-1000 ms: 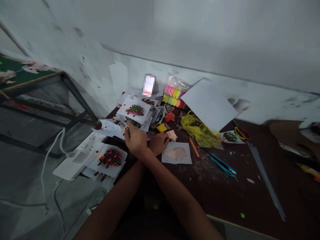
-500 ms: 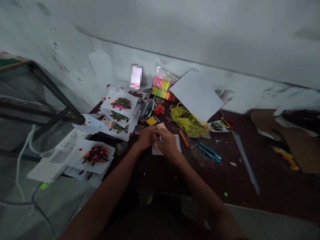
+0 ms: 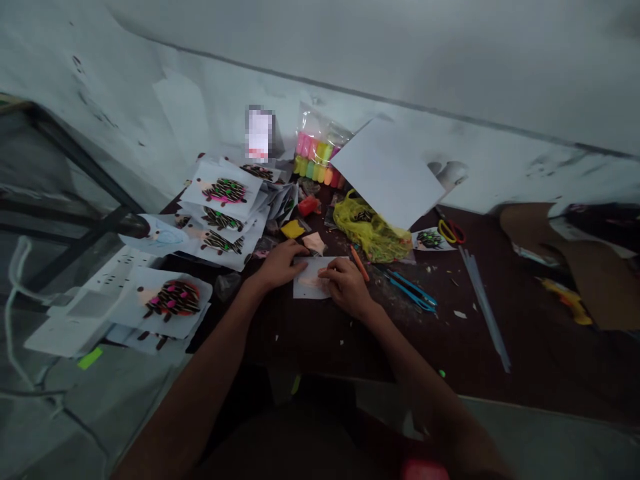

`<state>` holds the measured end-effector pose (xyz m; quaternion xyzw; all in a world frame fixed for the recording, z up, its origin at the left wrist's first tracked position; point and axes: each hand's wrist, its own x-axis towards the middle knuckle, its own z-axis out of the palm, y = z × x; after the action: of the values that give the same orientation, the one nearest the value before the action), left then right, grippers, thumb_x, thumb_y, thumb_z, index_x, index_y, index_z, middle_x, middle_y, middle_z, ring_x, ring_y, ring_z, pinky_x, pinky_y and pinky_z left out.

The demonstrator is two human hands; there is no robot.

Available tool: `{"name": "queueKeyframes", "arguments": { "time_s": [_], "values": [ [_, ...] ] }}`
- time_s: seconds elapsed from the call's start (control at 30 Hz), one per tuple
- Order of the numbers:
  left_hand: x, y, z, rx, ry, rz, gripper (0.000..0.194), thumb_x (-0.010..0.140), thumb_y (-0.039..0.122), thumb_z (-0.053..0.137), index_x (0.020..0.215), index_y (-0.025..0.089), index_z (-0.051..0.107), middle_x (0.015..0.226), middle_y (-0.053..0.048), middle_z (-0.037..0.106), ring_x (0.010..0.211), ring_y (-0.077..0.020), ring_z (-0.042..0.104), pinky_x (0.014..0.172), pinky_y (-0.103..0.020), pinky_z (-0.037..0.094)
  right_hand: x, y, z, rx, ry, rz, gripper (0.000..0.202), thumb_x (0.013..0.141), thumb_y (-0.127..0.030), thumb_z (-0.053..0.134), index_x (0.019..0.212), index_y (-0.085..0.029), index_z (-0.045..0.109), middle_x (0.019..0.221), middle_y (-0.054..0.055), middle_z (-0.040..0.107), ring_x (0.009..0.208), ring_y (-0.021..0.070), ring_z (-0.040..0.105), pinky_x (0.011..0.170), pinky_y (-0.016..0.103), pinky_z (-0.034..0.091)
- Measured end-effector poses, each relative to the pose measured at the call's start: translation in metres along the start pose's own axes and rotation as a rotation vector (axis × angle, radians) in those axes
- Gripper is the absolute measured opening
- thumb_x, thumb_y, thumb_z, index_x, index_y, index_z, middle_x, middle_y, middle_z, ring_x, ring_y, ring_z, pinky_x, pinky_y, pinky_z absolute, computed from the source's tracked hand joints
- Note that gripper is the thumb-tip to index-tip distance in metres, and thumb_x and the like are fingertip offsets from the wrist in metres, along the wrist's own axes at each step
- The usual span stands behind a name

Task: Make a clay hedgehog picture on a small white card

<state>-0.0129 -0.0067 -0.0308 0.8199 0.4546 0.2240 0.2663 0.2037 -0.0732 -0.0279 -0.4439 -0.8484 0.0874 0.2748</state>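
Observation:
A small white paper [image 3: 303,291] lies on the dark table, with a thin peach patch of what looks like modelling clay [image 3: 311,280] on it. My left hand [image 3: 283,265] lies at the paper's upper left edge, fingers stretched out and holding nothing. On the paper's right side, my right hand [image 3: 347,283] has its fingers curled together, with a bit of peach clay at the fingertips. Just beyond the paper sits a peach lump in a wrapper [image 3: 314,244]. Yellow [image 3: 293,229] and red [image 3: 309,205] packets are behind it.
Hedgehog pictures [image 3: 225,190] are piled at left. A yellow plastic bag [image 3: 370,233], an orange tool [image 3: 359,263], blue thread snips [image 3: 413,291], scissors [image 3: 451,232] and clear sticks [image 3: 485,307] lie right. Behind are a bag of coloured clay [image 3: 320,157] and a white sheet [image 3: 390,173].
My hands, together over the paper before, are now apart: the left moved to the paper's left edge, the right stays on its right side. The peach lump and patch now show. The view has shifted.

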Motion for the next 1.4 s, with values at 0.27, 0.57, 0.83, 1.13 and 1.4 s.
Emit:
{"name": "queueKeyframes", "arguments": {
  "time_s": [0.27,0.57,0.83,1.13,1.4],
  "values": [
    [-0.005,0.001,0.000,-0.006,0.001,0.010,0.030,0.081,0.018,0.061,0.108,0.016,0.071,0.105,-0.008,0.063,0.095,-0.0223,0.061,0.091,-0.038,0.051,-0.013,-0.005,-0.002,-0.113,-0.083,-0.088,0.036,0.090,-0.005,0.049,0.110,-0.022,0.073,0.098,0.008,0.061,0.090,0.0196,0.052,0.079,0.034,0.039],
    [-0.005,-0.002,0.004,0.022,0.001,0.047,0.024,0.084,0.019,0.058,0.101,0.019,0.075,0.105,-0.008,0.062,0.100,-0.0234,0.060,0.093,-0.039,0.050,-0.012,-0.012,-0.005,-0.189,-0.142,-0.096,0.034,0.092,-0.009,0.053,0.119,-0.023,0.069,0.102,0.008,0.061,0.091,0.0205,0.050,0.079,0.034,0.035],
    [-0.005,-0.002,0.003,0.030,-0.022,0.047,0.024,0.083,0.022,0.062,0.104,0.020,0.073,0.106,-0.007,0.062,0.101,-0.0239,0.059,0.094,-0.039,0.049,-0.011,-0.015,-0.006,-0.304,-0.167,-0.048,0.029,0.095,-0.013,0.048,0.114,-0.021,0.069,0.098,0.009,0.061,0.085,0.0211,0.047,0.075,0.035,0.033],
    [-0.007,-0.003,0.003,0.026,-0.038,0.060,0.029,0.083,0.022,0.064,0.110,0.022,0.073,0.109,-0.007,0.058,0.106,-0.0251,0.057,0.099,-0.040,0.046,-0.009,-0.016,-0.007,-0.348,-0.180,-0.016,0.030,0.096,-0.012,0.047,0.117,-0.020,0.066,0.099,0.010,0.060,0.085,0.0221,0.045,0.076,0.036,0.033],
    [-0.007,-0.005,0.007,0.005,-0.037,0.098,0.033,0.085,0.021,0.056,0.113,0.018,0.074,0.112,-0.010,0.058,0.107,-0.0258,0.056,0.102,-0.043,0.045,-0.009,-0.017,-0.002,-0.380,-0.194,-0.010,0.024,0.098,-0.018,0.049,0.114,-0.018,0.067,0.099,0.009,0.060,0.085,0.0212,0.044,0.076,0.035,0.030]
  ]
}}
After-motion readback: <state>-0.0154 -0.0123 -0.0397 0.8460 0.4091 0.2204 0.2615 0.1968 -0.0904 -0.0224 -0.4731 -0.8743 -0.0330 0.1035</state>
